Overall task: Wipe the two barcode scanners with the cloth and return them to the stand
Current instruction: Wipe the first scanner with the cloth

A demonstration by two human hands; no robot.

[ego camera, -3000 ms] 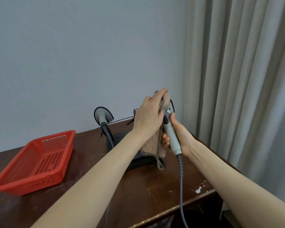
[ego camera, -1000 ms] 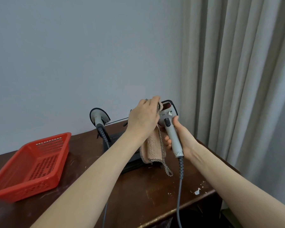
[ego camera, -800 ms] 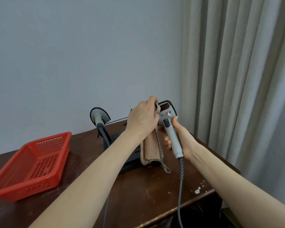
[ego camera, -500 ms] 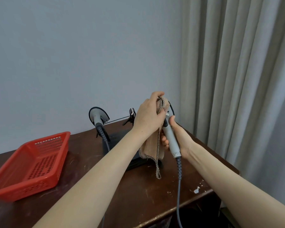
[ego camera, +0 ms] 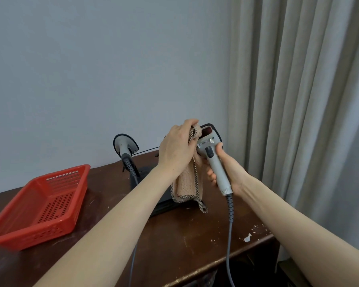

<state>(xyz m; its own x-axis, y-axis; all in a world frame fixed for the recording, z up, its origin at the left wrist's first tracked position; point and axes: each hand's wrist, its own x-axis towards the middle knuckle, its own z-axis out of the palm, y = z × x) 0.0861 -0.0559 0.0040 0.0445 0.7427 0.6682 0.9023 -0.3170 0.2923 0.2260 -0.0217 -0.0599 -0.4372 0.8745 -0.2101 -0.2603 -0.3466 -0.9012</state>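
My right hand [ego camera: 226, 170] grips the handle of a grey barcode scanner [ego camera: 212, 156], held upright above the table with its red window facing me. My left hand [ego camera: 177, 149] clutches a beige cloth [ego camera: 186, 183] with a checked border and presses it against the left side of the scanner's head; the rest of the cloth hangs down. A second grey scanner [ego camera: 124, 146] sits in the black stand [ego camera: 145, 177] at the back of the table. Much of the stand's base is hidden behind my left forearm and the cloth.
A red plastic basket [ego camera: 37, 208] lies on the left of the dark wooden table [ego camera: 184, 241]. The held scanner's grey cable [ego camera: 229, 228] runs down over the table's front edge. Beige curtains [ego camera: 298, 100] hang close on the right; a pale wall stands behind.
The scanner has turned in my right hand, so its red window and trigger face me again. My left hand with the cloth has slid from over the head to its left side.
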